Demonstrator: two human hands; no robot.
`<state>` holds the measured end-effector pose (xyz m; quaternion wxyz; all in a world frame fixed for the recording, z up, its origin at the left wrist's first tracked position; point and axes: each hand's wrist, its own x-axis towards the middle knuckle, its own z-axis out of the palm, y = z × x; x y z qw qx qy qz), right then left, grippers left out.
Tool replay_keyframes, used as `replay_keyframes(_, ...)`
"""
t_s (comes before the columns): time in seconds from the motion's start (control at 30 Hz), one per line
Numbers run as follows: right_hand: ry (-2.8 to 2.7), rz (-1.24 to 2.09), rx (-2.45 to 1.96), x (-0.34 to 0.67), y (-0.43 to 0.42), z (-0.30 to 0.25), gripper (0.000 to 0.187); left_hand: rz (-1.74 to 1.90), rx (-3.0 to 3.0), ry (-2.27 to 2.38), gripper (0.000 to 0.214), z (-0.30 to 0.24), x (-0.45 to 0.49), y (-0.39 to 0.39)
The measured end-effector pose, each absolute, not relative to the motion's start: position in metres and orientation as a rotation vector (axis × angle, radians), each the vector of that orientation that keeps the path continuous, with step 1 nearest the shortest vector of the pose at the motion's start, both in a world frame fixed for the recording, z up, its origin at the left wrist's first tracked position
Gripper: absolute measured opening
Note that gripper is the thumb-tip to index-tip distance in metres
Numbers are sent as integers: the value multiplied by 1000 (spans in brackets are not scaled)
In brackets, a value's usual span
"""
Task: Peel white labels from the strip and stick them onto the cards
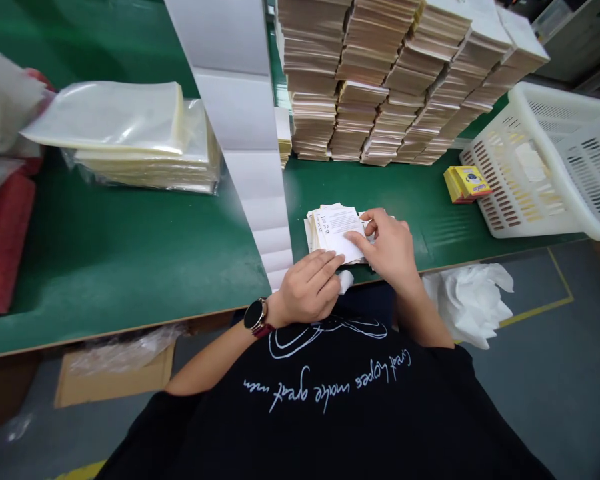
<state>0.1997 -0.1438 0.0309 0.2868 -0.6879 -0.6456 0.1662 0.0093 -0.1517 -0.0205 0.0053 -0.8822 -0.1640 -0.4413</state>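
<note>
A small pile of white printed cards (319, 227) lies on the green table near its front edge. My right hand (393, 247) pinches the right side of the top printed card (341, 223), thumb on its face and index finger at its far edge. At the near left side of that card, my left hand (310, 285) rests with its fingers curled and pressed together, fingertips touching the card's edge. A small white object (346, 281) sticks out beside the left fingers; its kind is unclear. The left palm and thumb are hidden.
Tall stacks of paper pieces (370, 87) stand behind the cards. At right are small yellow boxes (466, 184) and a white plastic basket (530, 193). A folded white paper strip (245, 120) and plastic-wrapped sheets (145, 167) lie left on the green table (130, 253).
</note>
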Motion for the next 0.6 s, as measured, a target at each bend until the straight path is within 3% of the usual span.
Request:
replay_keyframes(0.13,-1540,793,-1738,207,-139,25,27,-1382,-2758,-522,5,-19,9,-152)
replay_keyframes(0.23,-1496,852,-1671,209,-138,20,25,-1363,-2760,-525,4,-20,9,-153)
replay_keyframes(0.3,-1579,727,-1703,206,-139,20,25,-1350,-2772,-539,4,-21,9,-153)
replay_keyframes(0.47,-1803,2,-1820,204,-147,19,25,-1366,-2752,-570,3,-24,11,-153)
replay_keyframes(0.6,-1720,-4,-1793,236,-156,13,34,-1425,-2708,-545,9,-25,9,-152)
